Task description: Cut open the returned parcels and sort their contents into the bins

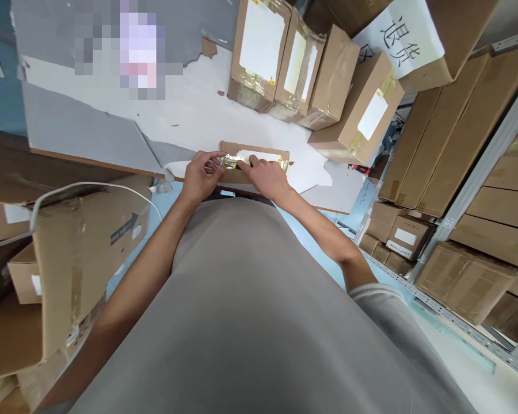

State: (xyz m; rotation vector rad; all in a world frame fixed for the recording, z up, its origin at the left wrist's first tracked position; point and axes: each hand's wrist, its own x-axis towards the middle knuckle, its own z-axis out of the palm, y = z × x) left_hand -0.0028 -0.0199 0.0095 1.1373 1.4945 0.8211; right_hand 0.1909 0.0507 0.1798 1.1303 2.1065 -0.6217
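Observation:
A small cardboard box (229,175) with a white label and shiny clear tape lies at the table's front edge, close to my body. At its left end, my left hand (202,177) grips the box with bent fingers, the fingertips by the tape. My right hand (265,177) is over the middle of the box, closed around a slim yellow and black tool that looks like a utility knife (238,166). Most of the knife is hidden under the fingers, and its tip points left along the taped top.
Several taped cartons (334,80) stand in a row at the back right of the table (190,109). A larger box with a handwritten sheet (408,37) sits behind them. Shelves with boxes (466,276) run along the right. Large cartons (90,241) and a white cable (86,184) are at left.

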